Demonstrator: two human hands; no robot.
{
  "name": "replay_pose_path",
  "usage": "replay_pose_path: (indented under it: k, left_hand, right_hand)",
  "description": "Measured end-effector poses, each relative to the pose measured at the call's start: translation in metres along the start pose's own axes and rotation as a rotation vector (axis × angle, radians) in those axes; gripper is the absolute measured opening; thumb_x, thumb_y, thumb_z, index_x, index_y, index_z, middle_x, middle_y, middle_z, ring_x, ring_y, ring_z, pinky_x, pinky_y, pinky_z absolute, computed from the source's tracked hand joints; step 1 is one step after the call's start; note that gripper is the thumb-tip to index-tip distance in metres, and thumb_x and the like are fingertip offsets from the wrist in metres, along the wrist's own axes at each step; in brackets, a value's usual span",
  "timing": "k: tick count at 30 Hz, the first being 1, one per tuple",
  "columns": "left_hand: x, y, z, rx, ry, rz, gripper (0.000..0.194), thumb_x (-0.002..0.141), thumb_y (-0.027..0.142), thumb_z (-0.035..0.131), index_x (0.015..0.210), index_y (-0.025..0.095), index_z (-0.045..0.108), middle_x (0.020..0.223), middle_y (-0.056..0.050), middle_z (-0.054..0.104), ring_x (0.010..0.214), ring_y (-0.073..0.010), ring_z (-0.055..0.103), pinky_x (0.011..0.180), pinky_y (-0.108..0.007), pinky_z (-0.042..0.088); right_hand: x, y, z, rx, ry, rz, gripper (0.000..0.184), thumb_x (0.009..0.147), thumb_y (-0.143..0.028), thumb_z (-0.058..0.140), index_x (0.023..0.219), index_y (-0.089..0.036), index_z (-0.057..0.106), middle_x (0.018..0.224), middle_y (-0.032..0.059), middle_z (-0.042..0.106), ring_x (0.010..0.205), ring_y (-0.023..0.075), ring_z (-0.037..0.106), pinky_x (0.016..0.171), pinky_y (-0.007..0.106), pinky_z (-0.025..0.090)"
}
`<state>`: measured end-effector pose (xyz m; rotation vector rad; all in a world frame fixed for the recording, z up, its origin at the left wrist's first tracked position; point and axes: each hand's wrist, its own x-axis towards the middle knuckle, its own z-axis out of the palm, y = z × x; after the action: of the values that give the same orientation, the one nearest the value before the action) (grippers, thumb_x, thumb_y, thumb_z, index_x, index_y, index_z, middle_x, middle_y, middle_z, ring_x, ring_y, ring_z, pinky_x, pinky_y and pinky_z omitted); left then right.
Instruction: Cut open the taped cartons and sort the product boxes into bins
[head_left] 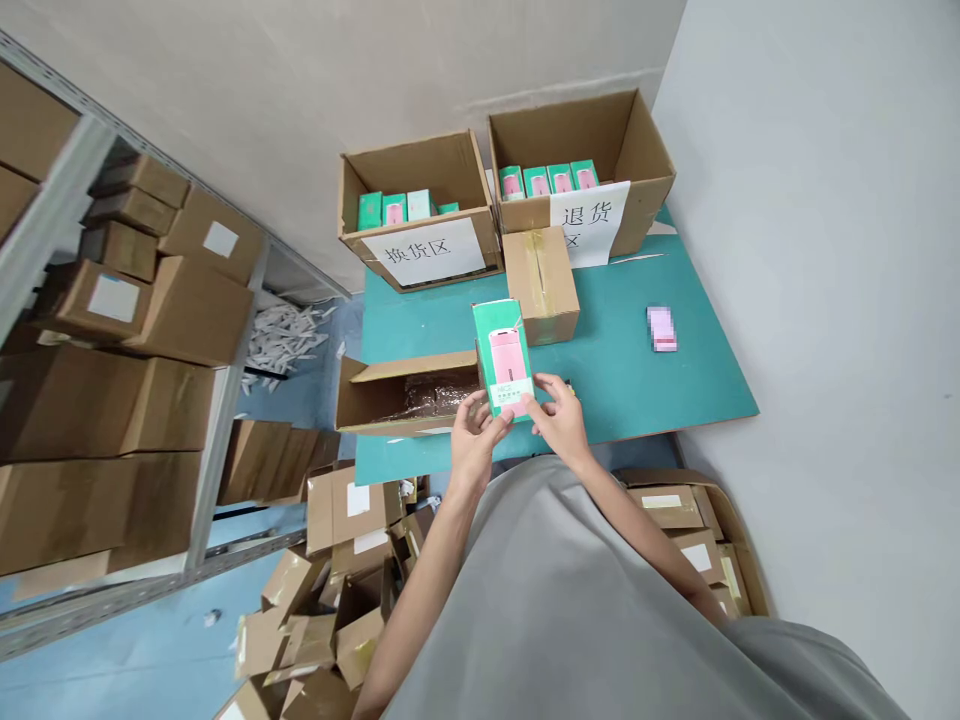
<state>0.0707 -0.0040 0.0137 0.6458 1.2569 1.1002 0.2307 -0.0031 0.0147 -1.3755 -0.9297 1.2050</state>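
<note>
Both my hands hold a green retail box (503, 356) with a pink product pictured on its front. My left hand (474, 432) grips its near left corner and my right hand (559, 414) grips its near right corner. The box is held over the near edge of the teal table (637, 385). Just to its left lies an opened brown shipping carton (390, 393) with dark padding inside. A sealed small brown carton (541, 283) stands right behind the green box.
Two open cartons with paper labels, left (417, 210) and right (581, 160), hold rows of similar green boxes at the table's back. A pink item (661, 328) lies on the right. Metal shelving (112, 330) with cartons stands left; several empty cartons (330, 590) litter the floor.
</note>
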Motion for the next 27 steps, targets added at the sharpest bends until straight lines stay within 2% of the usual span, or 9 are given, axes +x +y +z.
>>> replay_pose_path:
  k: [3,5,9,11,14,17,19,22,27]
  left_hand:
    - [0.0,-0.008,0.0,0.072,0.039,0.086,0.08,0.069,0.05,0.107,0.131,0.027,0.061,0.127,-0.009,0.08,0.118,-0.0262,0.078,0.104,-0.041,0.061]
    - [-0.002,-0.014,0.001,0.157,0.057,0.161,0.077,0.072,0.05,0.105,0.131,0.026,0.063,0.131,-0.011,0.077,0.125,-0.0271,0.075,0.108,-0.041,0.059]
    - [-0.015,-0.022,0.009,0.276,0.074,0.234,0.073,0.076,0.049,0.1,0.135,0.026,0.063,0.145,-0.015,0.068,0.137,-0.0319,0.068,0.099,-0.038,0.063]
    - [-0.023,-0.021,0.012,0.278,0.036,0.21,0.074,0.077,0.05,0.099,0.138,0.027,0.063,0.149,-0.016,0.066,0.142,-0.0339,0.065,0.095,-0.037,0.065]
    - [-0.029,-0.017,0.008,0.212,-0.009,0.164,0.074,0.078,0.05,0.101,0.138,0.028,0.065,0.154,-0.014,0.065,0.15,-0.0351,0.061,0.108,-0.043,0.063]
    - [-0.026,-0.014,-0.002,0.029,-0.021,0.025,0.073,0.08,0.053,0.101,0.139,0.029,0.066,0.152,-0.013,0.068,0.15,-0.0349,0.063,0.117,-0.051,0.061]
    - [-0.022,-0.014,-0.008,-0.071,-0.04,-0.086,0.073,0.076,0.053,0.103,0.134,0.026,0.068,0.145,-0.013,0.073,0.144,-0.0352,0.068,0.118,-0.055,0.06]
    - [-0.02,-0.016,-0.011,-0.116,-0.06,-0.153,0.073,0.07,0.048,0.107,0.128,0.023,0.072,0.139,-0.014,0.077,0.137,-0.035,0.073,0.119,-0.057,0.06]
    - [-0.021,-0.02,-0.008,-0.082,-0.012,-0.09,0.08,0.067,0.045,0.108,0.135,0.022,0.073,0.143,-0.015,0.076,0.135,-0.0343,0.074,0.118,-0.055,0.06]
  right_hand:
    - [-0.004,-0.004,-0.001,-0.269,0.042,-0.116,0.054,0.099,-0.053,0.077,0.145,-0.026,0.069,0.127,0.0098,0.084,0.051,0.012,0.059,0.053,0.033,0.054]
    - [-0.007,-0.006,0.0,-0.392,0.054,-0.163,0.061,0.097,-0.051,0.081,0.151,-0.027,0.068,0.12,0.0091,0.084,0.062,0.018,0.068,0.063,0.035,0.059]
    - [-0.01,-0.002,0.003,-0.465,0.091,-0.175,0.069,0.091,-0.05,0.089,0.152,-0.028,0.066,0.121,0.0118,0.081,0.092,0.0287,0.078,0.073,0.038,0.063]
    - [-0.007,0.004,0.003,-0.395,0.105,-0.148,0.067,0.09,-0.048,0.088,0.15,-0.027,0.065,0.125,0.0121,0.08,0.092,0.0277,0.078,0.072,0.037,0.063]
    - [0.0,0.015,0.0,-0.145,0.088,-0.064,0.064,0.088,-0.048,0.086,0.144,-0.028,0.063,0.13,0.011,0.079,0.083,0.022,0.075,0.065,0.033,0.06]
    - [0.006,0.023,-0.006,0.145,0.047,0.075,0.062,0.086,-0.054,0.085,0.137,-0.028,0.06,0.124,0.0085,0.08,0.069,0.017,0.069,0.055,0.029,0.054]
    - [0.008,0.025,-0.009,0.246,0.031,0.146,0.062,0.085,-0.056,0.085,0.134,-0.029,0.058,0.117,0.0062,0.082,0.06,0.0142,0.063,0.048,0.027,0.047]
    - [0.007,0.024,-0.01,0.279,0.024,0.171,0.064,0.082,-0.056,0.087,0.133,-0.03,0.058,0.115,0.0047,0.083,0.053,0.0116,0.055,0.043,0.026,0.04]
    - [0.004,0.023,-0.011,0.219,-0.017,0.12,0.063,0.086,-0.06,0.086,0.136,-0.03,0.061,0.129,0.0086,0.082,0.057,0.0115,0.056,0.043,0.025,0.04]
